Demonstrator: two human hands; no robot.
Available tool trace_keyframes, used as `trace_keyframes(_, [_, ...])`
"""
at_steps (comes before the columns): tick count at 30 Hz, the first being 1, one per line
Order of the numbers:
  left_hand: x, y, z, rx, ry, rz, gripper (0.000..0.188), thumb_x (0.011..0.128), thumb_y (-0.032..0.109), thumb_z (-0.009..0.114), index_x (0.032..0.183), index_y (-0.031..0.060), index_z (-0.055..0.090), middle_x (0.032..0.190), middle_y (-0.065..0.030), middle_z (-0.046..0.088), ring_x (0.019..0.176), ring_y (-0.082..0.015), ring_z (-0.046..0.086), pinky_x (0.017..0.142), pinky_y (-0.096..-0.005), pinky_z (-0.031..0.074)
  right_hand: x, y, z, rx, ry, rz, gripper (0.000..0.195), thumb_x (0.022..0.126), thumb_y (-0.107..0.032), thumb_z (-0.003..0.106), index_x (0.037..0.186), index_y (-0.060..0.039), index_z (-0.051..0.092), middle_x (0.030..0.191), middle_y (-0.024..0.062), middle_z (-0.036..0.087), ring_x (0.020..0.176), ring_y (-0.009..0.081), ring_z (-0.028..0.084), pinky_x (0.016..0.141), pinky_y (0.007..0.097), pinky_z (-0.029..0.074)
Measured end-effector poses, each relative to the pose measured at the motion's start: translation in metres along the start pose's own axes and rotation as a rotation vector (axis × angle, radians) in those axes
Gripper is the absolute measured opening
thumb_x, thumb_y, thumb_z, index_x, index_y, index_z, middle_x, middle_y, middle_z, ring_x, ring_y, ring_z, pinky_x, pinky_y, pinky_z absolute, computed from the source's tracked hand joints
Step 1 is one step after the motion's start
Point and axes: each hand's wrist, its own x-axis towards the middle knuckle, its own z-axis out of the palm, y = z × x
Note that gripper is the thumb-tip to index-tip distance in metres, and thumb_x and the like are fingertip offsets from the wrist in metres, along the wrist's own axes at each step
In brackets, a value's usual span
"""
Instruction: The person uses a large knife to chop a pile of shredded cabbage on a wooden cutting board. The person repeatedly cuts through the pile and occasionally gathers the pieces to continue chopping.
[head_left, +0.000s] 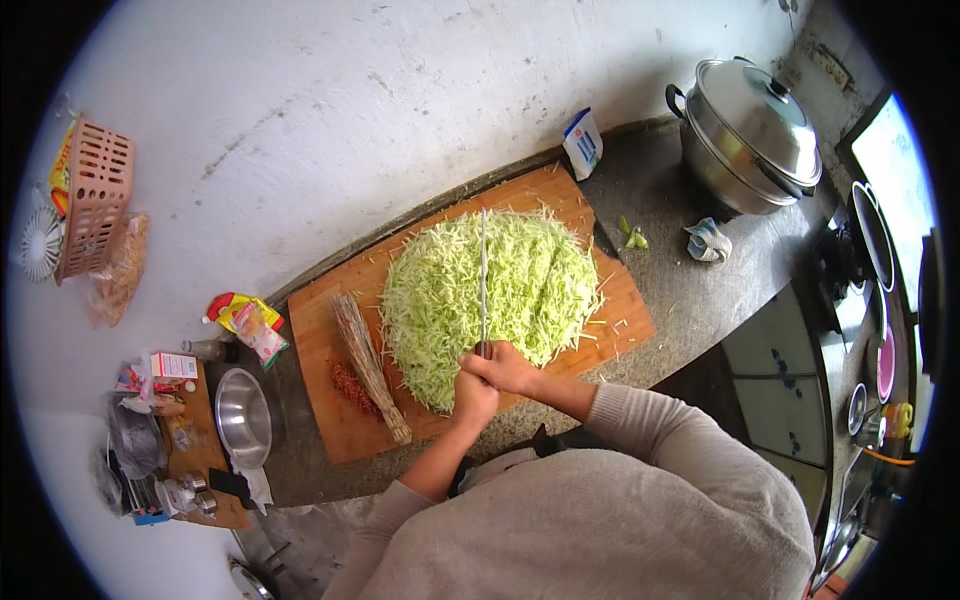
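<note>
A large mound of shredded pale-green vegetable (525, 292) covers much of a wooden cutting board (315, 322). A long knife (484, 270) is seen nearly edge-on over the mound, its blade pointing towards the wall. Both hands meet at the knife's handle, at the near edge of the mound. My right hand (504, 367) is closed round the handle. My left hand (475, 396) is closed just below and against the right; the fingers overlap, so its exact hold on the handle is partly hidden. Left of the mound lie a bundle of dry stalks (371, 367) and chopped red bits (352, 388).
A steel bowl (244, 420) and seasoning packets (251, 322) stand left of the board. Behind it, a white-and-blue pouch (583, 146) leans at the wall. To the right are green scraps (634, 236), a crumpled cloth (707, 241) and a large lidded steel pot (742, 135).
</note>
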Motion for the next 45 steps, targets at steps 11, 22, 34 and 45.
trace_keyframes(11, [-0.003,-0.022,0.02,0.081,0.073,0.187,0.016,0.082,0.012,0.05,0.071,0.001,0.049,0.055,-0.0074,0.051,0.048,-0.017,0.05,0.043,-0.0348,0.038,-0.017,0.001,-0.007,-0.099,0.055,-0.084,0.044,0.076,-0.041,0.061,0.068,0.0028,0.057,0.063,0.0105,0.057,0.058,0.0124,0.051,0.054,0.0301,0.044])
trace_keyframes(22, [0.01,-0.002,0.026,0.101,-0.203,-0.084,0.016,0.081,0.015,0.05,0.076,-0.0006,0.051,0.069,-0.0134,0.058,0.065,-0.0223,0.056,0.053,-0.0378,0.041,-0.011,0.022,-0.018,0.104,0.124,0.08,0.049,0.074,-0.043,0.059,0.073,0.0061,0.062,0.062,0.0151,0.061,0.06,0.0197,0.061,0.057,0.0328,0.049])
trace_keyframes(34, [-0.001,0.013,0.024,0.208,-0.301,-0.084,0.019,0.08,0.016,0.052,0.089,0.0009,0.057,0.075,-0.0198,0.061,0.075,-0.033,0.061,0.062,-0.0415,0.045,-0.026,0.028,-0.018,0.254,0.208,0.145,0.036,0.079,-0.035,0.059,0.074,0.0007,0.061,0.062,0.0063,0.058,0.061,0.0112,0.053,0.057,0.0277,0.045])
trace_keyframes(45, [-0.016,-0.007,-0.009,0.194,-0.118,-0.087,0.019,0.084,0.018,0.05,0.092,0.0003,0.055,0.079,-0.0138,0.06,0.073,-0.0223,0.058,0.062,-0.036,0.045,-0.017,0.01,0.011,0.24,-0.067,0.0,0.031,0.081,-0.03,0.057,0.08,0.0003,0.061,0.068,0.0052,0.059,0.066,0.0127,0.055,0.061,0.027,0.046])
